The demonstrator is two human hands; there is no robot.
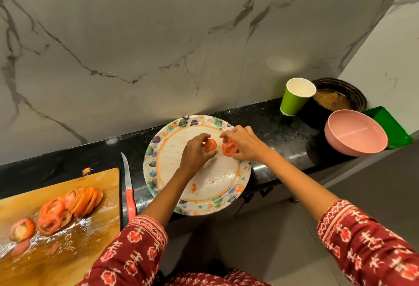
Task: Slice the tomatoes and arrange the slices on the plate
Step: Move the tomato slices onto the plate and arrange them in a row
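Red tomato slices (pixel 68 211) lie fanned on the wooden cutting board (pixel 68 251) at the near left, so cutting appears largely done, with the knife (pixel 128 186) set down on the dark surface (pixel 283 131) between board and plate (pixel 204 186). Arranging has barely begun: the left hand (pixel 195 152) pinches one slice (pixel 210 145) and the right hand (pixel 244 145) pinches a second slice (pixel 229 148), both at the far side of the plate. By my estimate, most slices remain to be transferred.

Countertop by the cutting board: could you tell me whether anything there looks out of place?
Yes: a small tomato scrap lies on the black counter just past the cutting board, apart from the slices on it.
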